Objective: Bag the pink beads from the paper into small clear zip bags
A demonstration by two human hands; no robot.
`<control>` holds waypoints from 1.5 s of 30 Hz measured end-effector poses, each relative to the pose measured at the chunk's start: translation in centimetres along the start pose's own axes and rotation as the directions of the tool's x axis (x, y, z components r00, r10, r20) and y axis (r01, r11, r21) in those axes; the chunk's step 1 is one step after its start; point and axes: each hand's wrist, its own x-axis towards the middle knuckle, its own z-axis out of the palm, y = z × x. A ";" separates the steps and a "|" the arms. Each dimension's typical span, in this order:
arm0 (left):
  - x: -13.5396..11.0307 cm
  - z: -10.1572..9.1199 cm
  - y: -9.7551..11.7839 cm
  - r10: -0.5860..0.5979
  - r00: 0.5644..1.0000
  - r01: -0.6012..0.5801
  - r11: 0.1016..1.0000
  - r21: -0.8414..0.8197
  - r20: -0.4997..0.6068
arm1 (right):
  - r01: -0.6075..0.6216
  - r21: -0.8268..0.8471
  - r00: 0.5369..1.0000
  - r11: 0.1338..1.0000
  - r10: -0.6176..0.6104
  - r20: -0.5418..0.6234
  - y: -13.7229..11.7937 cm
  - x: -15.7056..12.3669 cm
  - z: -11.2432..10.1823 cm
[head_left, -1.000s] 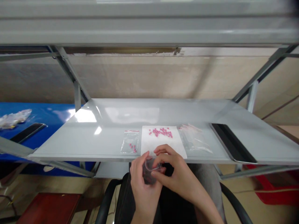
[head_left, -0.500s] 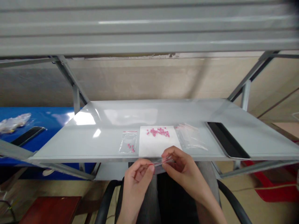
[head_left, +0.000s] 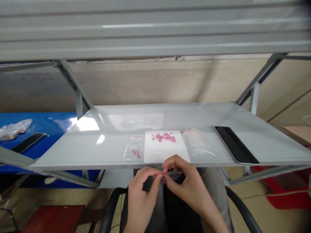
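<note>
My left hand (head_left: pixel 142 197) and my right hand (head_left: pixel 183 184) meet just below the front edge of the grey table, their fingertips pinching the top of a small clear zip bag (head_left: pixel 173 173). Most of that bag is hidden behind my fingers. Beyond my right fingers lies a white paper sheet (head_left: pixel 165 150) with a cluster of pink pills (head_left: pixel 164 137) on it. To its left lies a zip bag holding several pink pills (head_left: pixel 133 149). A stack of clear bags with red seals (head_left: pixel 196 142) lies to its right.
A black flat tray (head_left: pixel 235 145) lies at the table's right end. Metal shelf struts (head_left: pixel 254 97) rise at both sides beneath a grey shelf (head_left: pixel 155 32). A blue table (head_left: pixel 43 124) is on the left, a red crate (head_left: pixel 286 194) low right, and chair arms (head_left: pixel 111 204) below.
My hands have moved closer together, and the bag has gone from a loose hold low against me to a pinch at its top edge. The view has dropped slightly.
</note>
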 end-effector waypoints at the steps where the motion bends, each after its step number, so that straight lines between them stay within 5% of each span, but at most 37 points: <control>1: 0.0 0.0 0.0 0.000 1.000 0.000 1.000 0.006 -0.001 | -0.002 -0.009 1.000 1.000 0.002 -0.010 0.0 0.0 0.1; 6: 0.2 -0.2 0.1 0.013 1.000 -0.012 1.000 0.022 -0.015 | -0.028 -0.011 0.997 1.000 0.027 -0.069 0.0 0.0 0.4; 14: 0.1 -0.5 0.1 -0.004 0.999 0.003 1.000 -0.012 -0.046 | -0.095 0.244 0.995 0.965 0.102 -0.013 1.2 0.4 0.2; 24: 0.3 -0.2 -1.2 -0.053 0.996 0.070 0.959 -0.275 0.067 | -0.111 0.368 0.994 0.923 0.098 0.053 1.0 0.4 0.6; 38: 0.4 -1.0 -2.1 0.005 0.984 -0.060 0.950 -0.307 -0.178 | -0.219 0.593 0.954 0.775 0.299 -0.038 1.7 0.7 3.1; 45: 3.8 -5.3 -2.1 0.005 0.946 -0.105 0.951 -0.290 -0.324 | -0.069 0.496 0.991 0.865 0.115 -0.063 -1.2 4.6 5.4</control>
